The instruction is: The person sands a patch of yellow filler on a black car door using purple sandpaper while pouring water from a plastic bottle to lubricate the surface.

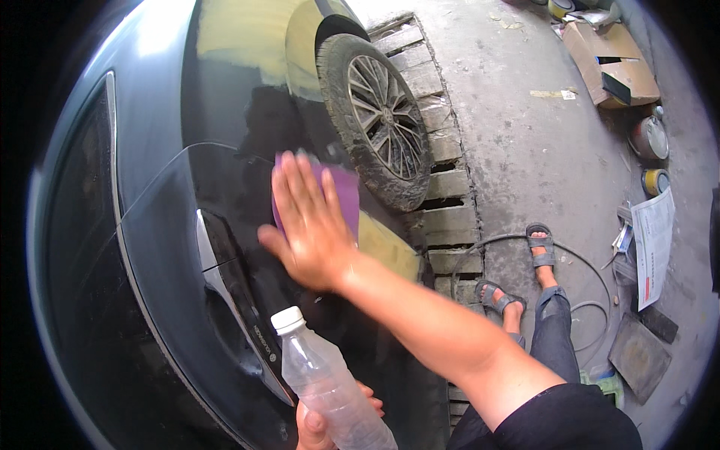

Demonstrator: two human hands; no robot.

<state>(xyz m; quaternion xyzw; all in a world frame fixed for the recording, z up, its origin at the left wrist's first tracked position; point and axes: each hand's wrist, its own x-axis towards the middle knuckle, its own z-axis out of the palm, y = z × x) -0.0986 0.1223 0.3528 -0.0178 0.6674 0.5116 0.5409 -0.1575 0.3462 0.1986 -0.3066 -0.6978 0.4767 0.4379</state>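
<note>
Head view. Wet rubbing-down of a car's bodywork, as judged from the sheet, the bottle and the damp-looking surface. At the centre of the frame, the right hand (309, 229) lies flat, fingers extended and nearly together, pressing a purple sheet (346, 198) against the dark car panel (262, 124) without gripping it. At the lower centre, the left hand (313, 429) is clamped around a clear plastic bottle (324, 384), tilted, its white cap (288, 320) in place; how much it contains cannot be told. The door handle (234, 304) lies left of the bottle; a yellowish patch (386, 247) shows right of the sheet, below the wheel (386, 116). The next move probably calls for even strokes with a flat palm, the bottle kept clear of the panel until more liquid is needed
</note>
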